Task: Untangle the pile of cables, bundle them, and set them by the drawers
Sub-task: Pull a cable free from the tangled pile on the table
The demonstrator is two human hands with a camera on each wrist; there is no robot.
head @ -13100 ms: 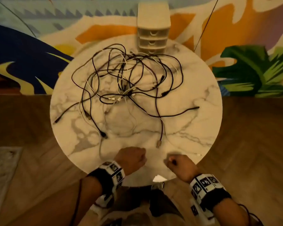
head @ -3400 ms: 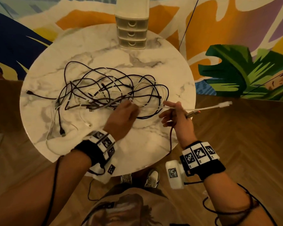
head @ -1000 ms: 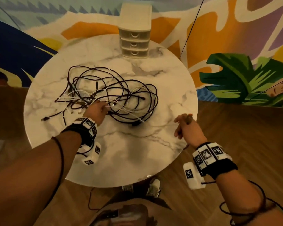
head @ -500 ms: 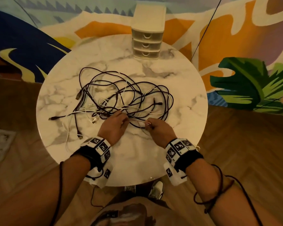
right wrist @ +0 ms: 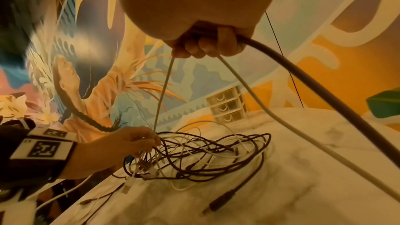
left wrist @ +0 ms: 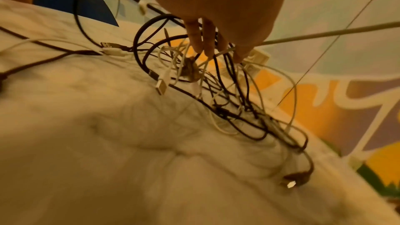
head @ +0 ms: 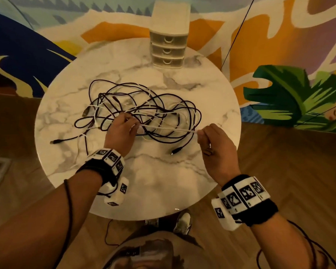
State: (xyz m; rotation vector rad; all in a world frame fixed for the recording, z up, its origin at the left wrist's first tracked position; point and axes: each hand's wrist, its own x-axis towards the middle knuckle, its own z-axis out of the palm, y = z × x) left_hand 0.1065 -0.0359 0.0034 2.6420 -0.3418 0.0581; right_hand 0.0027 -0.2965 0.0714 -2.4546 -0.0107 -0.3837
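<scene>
A tangled pile of black and white cables (head: 144,111) lies mid-table on the round marble table (head: 163,181). My left hand (head: 128,121) reaches into the pile's near side and pinches a white cable (head: 167,129) there, with other strands around the fingers (left wrist: 194,40). That cable runs taut to my right hand (head: 200,133), raised above the table's right side. The right wrist view shows the right hand (right wrist: 201,49) gripping two white strands (right wrist: 162,95) and a dark cable (right wrist: 303,67). The small white drawers (head: 168,49) stand at the far edge.
A loose black plug (head: 176,151) lies on the marble near my right hand, another (head: 54,141) at the left. Bare marble lies between the pile and the drawers (right wrist: 227,107). A painted wall rises behind; wooden floor surrounds the table.
My hands were close together at the pile's near edge. The right hand has since moved right and up, drawing the white cable taut, while the left stays in the pile.
</scene>
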